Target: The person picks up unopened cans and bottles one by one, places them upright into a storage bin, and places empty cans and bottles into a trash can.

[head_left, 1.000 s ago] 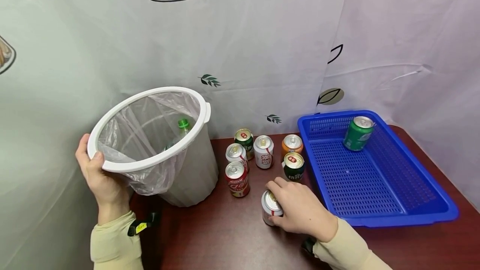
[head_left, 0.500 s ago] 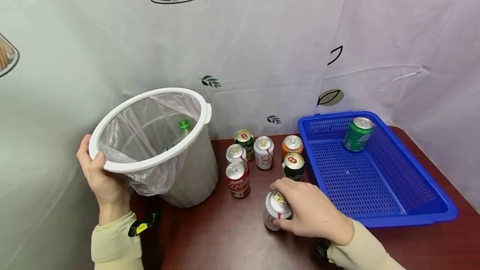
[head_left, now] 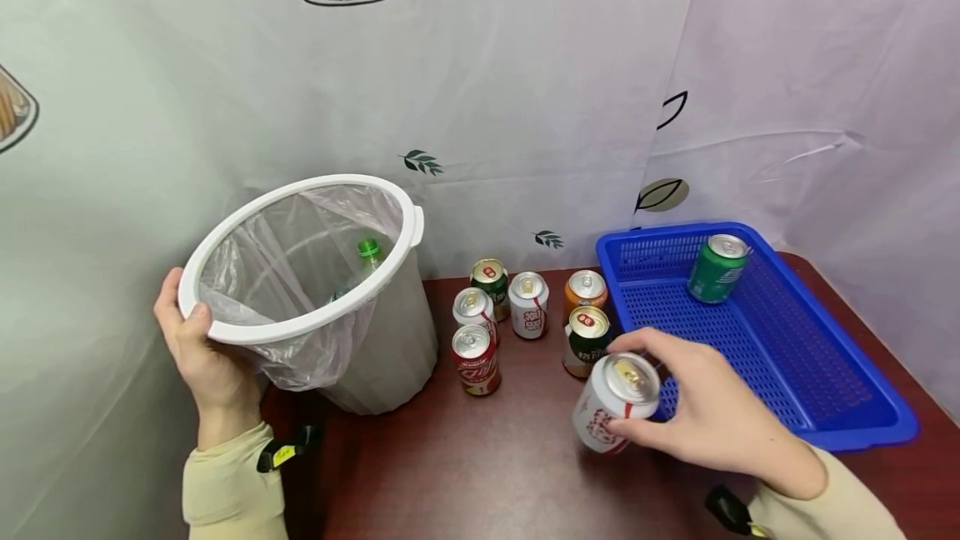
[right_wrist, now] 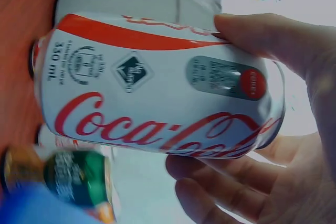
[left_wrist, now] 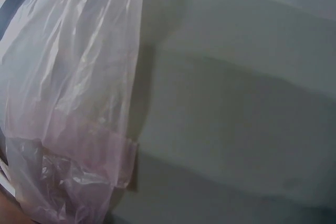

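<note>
In the head view my left hand (head_left: 206, 357) grips the white rim of a lined trash bin (head_left: 390, 340), which leans toward me. The left wrist view is filled by the bin's grey wall (left_wrist: 236, 93) and its clear plastic liner (left_wrist: 79, 66). Inside the bin a green-capped bottle (head_left: 369, 250) shows. My right hand (head_left: 712, 415) holds a white soda can (head_left: 611, 407) between thumb and fingers, tilted, beside the blue basket's near left corner. Up close in the right wrist view, that can (right_wrist: 157, 87) has red Coca-Cola lettering, with thumb and fingers on opposite sides.
A blue plastic basket (head_left: 825, 407) on the right holds one green can (head_left: 717, 269). Between bin and basket stand several upright cans, among them a red can (head_left: 476, 361), an orange can (head_left: 586, 290) and a dark green can (head_left: 587, 344). A patterned curtain (head_left: 525, 107) hangs behind.
My right hand has moved right toward the basket with the white soda can, which is now raised and tilted. My left hand and the bin stay practically where they were.
</note>
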